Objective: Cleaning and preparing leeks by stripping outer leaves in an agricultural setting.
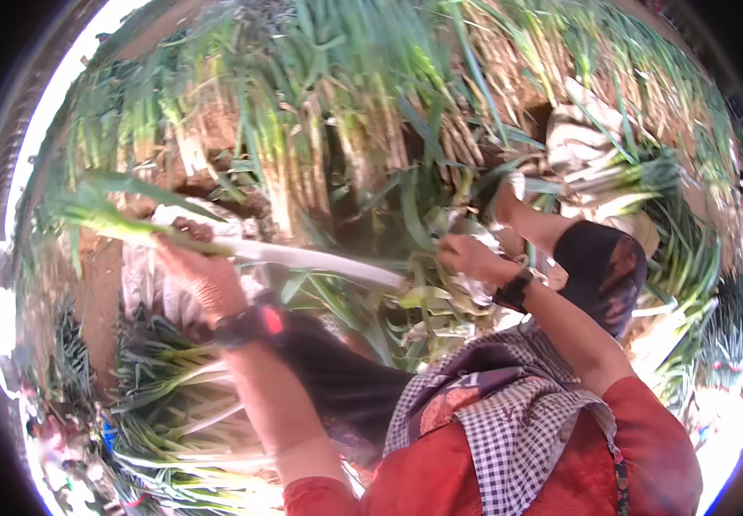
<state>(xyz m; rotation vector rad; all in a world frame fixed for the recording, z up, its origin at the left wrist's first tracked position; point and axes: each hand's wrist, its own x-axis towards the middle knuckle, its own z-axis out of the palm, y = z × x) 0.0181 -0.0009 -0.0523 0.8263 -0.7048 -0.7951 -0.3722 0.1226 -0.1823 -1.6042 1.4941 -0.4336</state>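
A long leek (311, 261) with a white stalk and green leaves lies slanted in front of me. My left hand (203, 279) is closed round it where white turns to green. Its leaves point to the far left, and its white lower end reaches toward my right hand (474, 260). The right hand is closed, a little beyond that end and seemingly apart from it. What its fingers hold, if anything, is too blurred to make out. Below the stalk, between my legs, lie loose leaves and peelings (431, 314).
Many leeks (302, 146) stand in a dense band across the far side. A pale sack (152, 284) lies by my left hand; another pale sack (582, 142) with leeks on it is at the far right. More leeks (191, 460) are heaped at lower left and along the right (690, 249).
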